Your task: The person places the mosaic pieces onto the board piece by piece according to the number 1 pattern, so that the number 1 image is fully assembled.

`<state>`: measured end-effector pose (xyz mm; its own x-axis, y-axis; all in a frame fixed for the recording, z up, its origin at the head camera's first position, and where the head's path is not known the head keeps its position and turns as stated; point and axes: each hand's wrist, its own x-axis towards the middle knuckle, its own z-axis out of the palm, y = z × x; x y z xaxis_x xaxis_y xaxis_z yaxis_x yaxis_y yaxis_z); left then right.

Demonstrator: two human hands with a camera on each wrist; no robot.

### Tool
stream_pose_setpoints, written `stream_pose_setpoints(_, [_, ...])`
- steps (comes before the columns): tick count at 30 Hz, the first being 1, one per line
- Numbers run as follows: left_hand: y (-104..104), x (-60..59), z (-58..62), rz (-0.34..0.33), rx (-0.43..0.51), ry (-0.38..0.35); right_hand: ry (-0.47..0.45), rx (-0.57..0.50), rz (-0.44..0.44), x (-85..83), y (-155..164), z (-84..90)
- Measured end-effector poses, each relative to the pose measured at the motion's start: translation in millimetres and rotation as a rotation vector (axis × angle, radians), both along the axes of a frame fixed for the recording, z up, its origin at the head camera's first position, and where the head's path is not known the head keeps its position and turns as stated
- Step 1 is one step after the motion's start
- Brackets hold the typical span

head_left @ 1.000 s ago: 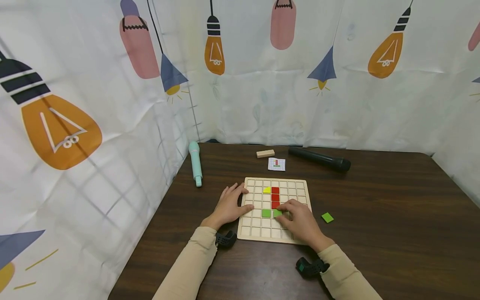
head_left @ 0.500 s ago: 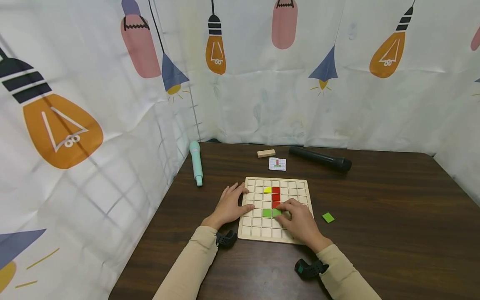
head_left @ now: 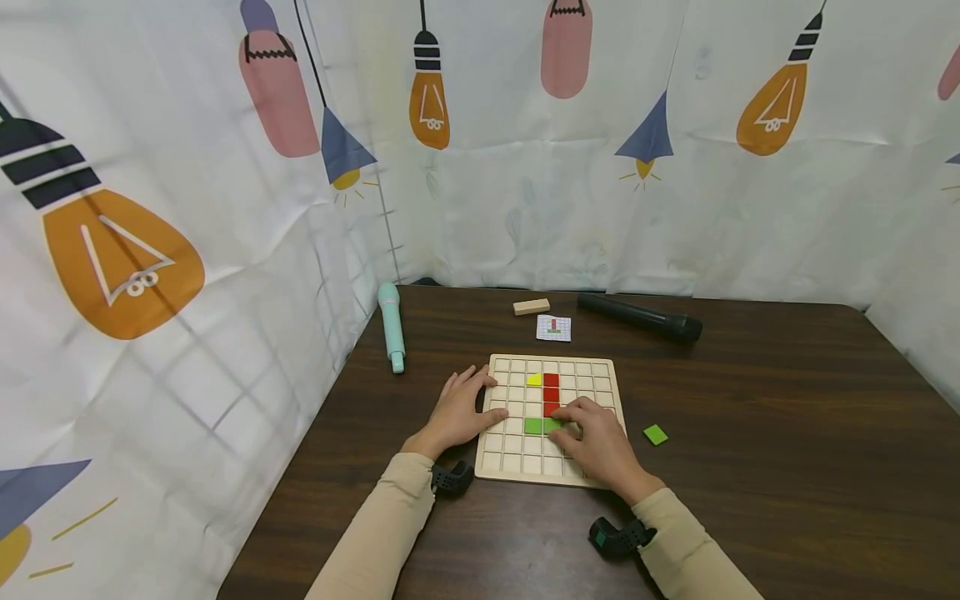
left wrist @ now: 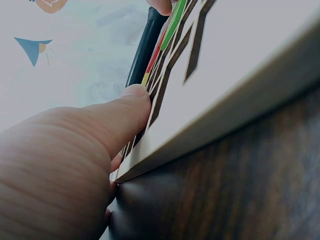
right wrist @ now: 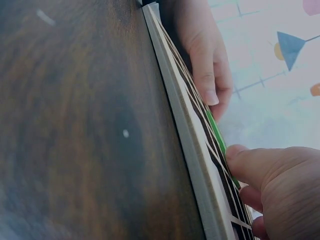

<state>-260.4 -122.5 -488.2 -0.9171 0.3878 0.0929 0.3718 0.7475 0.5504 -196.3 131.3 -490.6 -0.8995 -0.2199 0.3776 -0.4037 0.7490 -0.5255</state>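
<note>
A light wooden grid board [head_left: 512, 463] lies on the table. My left hand [head_left: 456, 412] rests on its left edge, thumb on top and fingers stretched along the side. With thumb and fingertips, my right hand [head_left: 602, 443] pinches a green square tile [head_left: 552, 426], which lies in a cell and is partly covered by the fingers. Just left of it sits another green tile [head_left: 532, 426]. Above stand a column of red tiles [head_left: 551, 395] and a yellow piece [head_left: 534, 380] with a slanted side. The left wrist view shows my thumb [left wrist: 127, 107] on the board.
A loose green tile [head_left: 656, 435] lies right of the board. Behind it are a small pattern card [head_left: 553, 328], a wooden block [head_left: 531, 307] and a black microphone [head_left: 637, 318]. A mint-coloured microphone [head_left: 392, 327] lies at the table's left edge. A printed curtain [head_left: 525, 208] stands behind.
The green tile under my right fingers has shifted slightly left, narrowing the gap to the other green tile. The left hand stays in place.
</note>
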Motion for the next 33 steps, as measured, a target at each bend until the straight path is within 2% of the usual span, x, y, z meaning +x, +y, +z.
stream_pose_setpoints(9, [0,0.2,1.1,0.0,-0.009,0.0,-0.059,-0.006,-0.004,0.8,2,4.1])
stream_pose_setpoints(14, [0,0.1,1.5,-0.004,-0.006,-0.001,-0.095,-0.031,-0.04,1.3,10,8.2])
stream_pose_setpoints(25, [0,1.1,1.9,-0.002,0.001,-0.005,-0.117,-0.046,-0.112,-8.8,42,8.1])
stream_pose_setpoints(33, [-1,1.1,1.2,-0.007,-0.001,-0.001,-0.104,-0.026,-0.134,-9.8,70,12.0])
